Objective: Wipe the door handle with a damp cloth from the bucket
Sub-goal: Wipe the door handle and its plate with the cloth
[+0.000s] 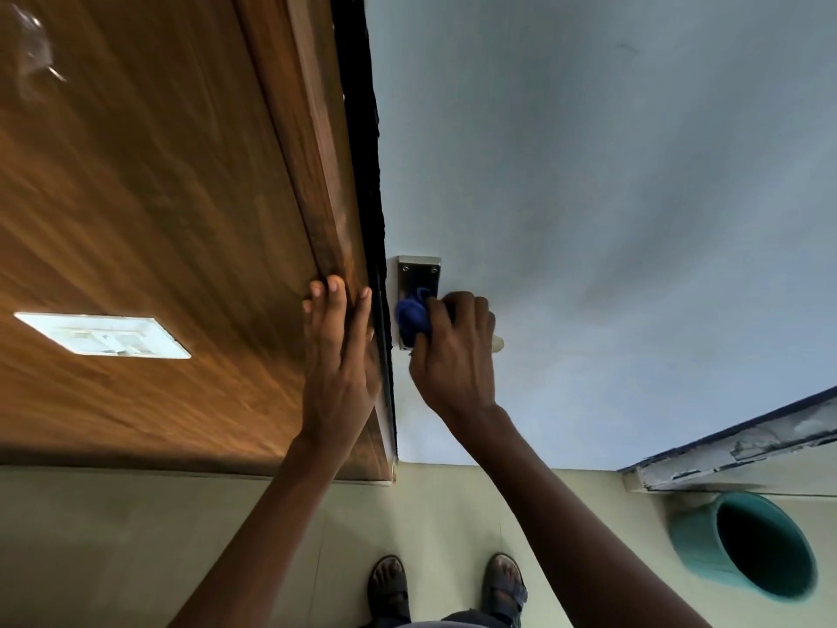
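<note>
While the door handle's metal plate [419, 276] shows near the middle of the pale door [611, 197], we press a blue cloth [413, 317] against it with our right hand [455, 355], fingers closed around the cloth. At nine o'clock from it, our left hand [339, 355] lies flat and open on the wooden frame [181, 197]. At four o'clock, on the floor [136, 537], stands the green bucket [747, 543].

Door handle [497, 343] mostly hidden — right hand [455, 351] and cloth [413, 317] cover it.
</note>
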